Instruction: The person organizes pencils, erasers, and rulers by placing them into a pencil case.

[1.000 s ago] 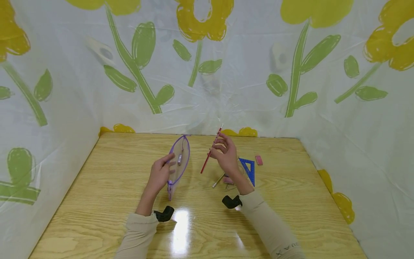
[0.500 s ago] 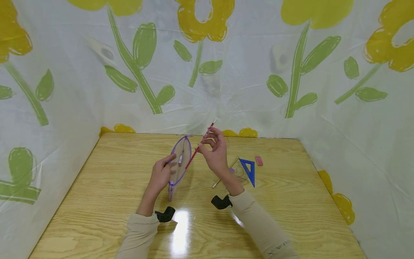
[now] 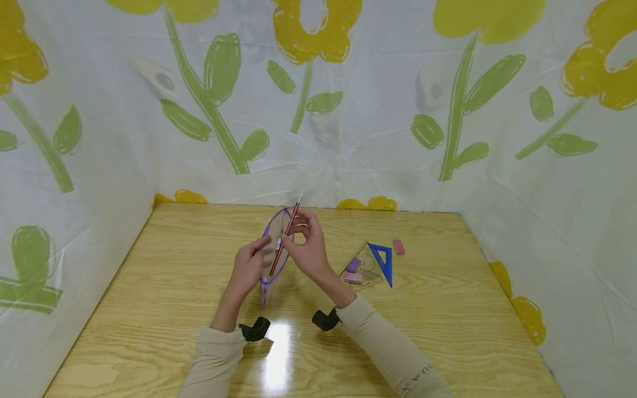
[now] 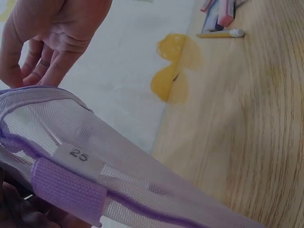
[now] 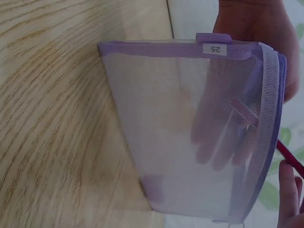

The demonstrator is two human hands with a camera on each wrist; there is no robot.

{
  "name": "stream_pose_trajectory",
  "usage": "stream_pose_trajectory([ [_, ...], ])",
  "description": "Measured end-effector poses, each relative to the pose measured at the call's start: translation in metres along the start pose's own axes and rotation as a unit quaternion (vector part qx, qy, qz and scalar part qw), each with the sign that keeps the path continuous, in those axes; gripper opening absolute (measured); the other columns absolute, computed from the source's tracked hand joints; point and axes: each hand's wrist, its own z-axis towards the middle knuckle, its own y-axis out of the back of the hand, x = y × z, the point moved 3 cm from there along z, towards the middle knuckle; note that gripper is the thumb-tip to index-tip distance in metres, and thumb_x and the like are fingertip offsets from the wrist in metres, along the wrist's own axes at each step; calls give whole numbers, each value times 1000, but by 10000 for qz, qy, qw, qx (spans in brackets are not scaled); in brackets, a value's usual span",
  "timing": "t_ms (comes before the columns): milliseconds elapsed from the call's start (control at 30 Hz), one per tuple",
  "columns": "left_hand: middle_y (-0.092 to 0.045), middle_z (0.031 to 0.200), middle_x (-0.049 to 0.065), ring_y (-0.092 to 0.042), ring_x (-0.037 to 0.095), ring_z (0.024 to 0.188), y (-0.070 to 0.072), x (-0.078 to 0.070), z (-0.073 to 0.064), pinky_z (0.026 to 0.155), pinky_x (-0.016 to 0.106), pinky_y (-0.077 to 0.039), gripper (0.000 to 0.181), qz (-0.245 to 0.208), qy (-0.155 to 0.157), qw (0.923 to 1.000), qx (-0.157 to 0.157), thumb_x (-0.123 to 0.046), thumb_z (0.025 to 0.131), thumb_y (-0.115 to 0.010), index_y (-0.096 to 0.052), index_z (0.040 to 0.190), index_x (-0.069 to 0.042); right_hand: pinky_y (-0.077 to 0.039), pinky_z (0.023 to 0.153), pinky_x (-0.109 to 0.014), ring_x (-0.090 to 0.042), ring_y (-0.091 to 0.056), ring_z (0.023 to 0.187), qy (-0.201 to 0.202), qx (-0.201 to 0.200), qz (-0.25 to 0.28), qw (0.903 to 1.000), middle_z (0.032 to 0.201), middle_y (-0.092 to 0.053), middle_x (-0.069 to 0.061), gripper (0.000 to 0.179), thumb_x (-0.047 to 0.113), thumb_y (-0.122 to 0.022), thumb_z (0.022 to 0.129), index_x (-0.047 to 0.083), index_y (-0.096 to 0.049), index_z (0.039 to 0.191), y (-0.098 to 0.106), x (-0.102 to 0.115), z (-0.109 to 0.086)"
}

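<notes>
My left hand (image 3: 249,262) grips the side of a purple mesh zip pouch (image 3: 267,296), whose zipped mouth gapes toward the right. A small white label shows inside it. My right hand (image 3: 309,249) pinches a red pencil (image 3: 293,216) by its shaft, white end up, lower end overlapping the pouch's mouth. In the right wrist view, the lower part of the pencil (image 5: 244,111) shows through the mesh, inside the rim. The left wrist view has the pouch (image 4: 128,137), tagged 25, close up, with the right hand (image 4: 57,42) just above its rim.
Right of the hands, on the wooden table (image 3: 448,309), lie a blue set square (image 3: 387,269), a purple eraser (image 3: 354,265), two pink erasers (image 3: 398,246), a yellow pencil (image 3: 356,256) and clear drawing tools (image 3: 370,271). Flower-printed sheeting (image 3: 378,138) encloses the table.
My right hand has moved left with the red pencil, bringing its lower end from beside the pouch into the mouth; the pencil stands steeper. The left hand and pouch have barely moved.
</notes>
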Motion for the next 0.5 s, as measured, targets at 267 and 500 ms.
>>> stream_pose_trajectory([
  [267,-43,155,26,-52,43,134,1,0,0,105,49,-55,48,-78,49,10000,11,-1,104,-32,-41,151,7,-52,55,-16,-52,-59,96,-243,247,-270,9990,115,-49,-41,50,-18,-62,87,-14,-44,134,-6,21,-4],
  [500,-44,154,26,-53,43,133,1,0,1,104,50,-55,47,-118,58,9999,-41,-2,105,-33,-43,150,7,-48,51,-15,-48,-60,94,-387,300,-264,9985,111,-50,-36,49,-16,-62,88,-14,-45,133,-9,30,-8],
])
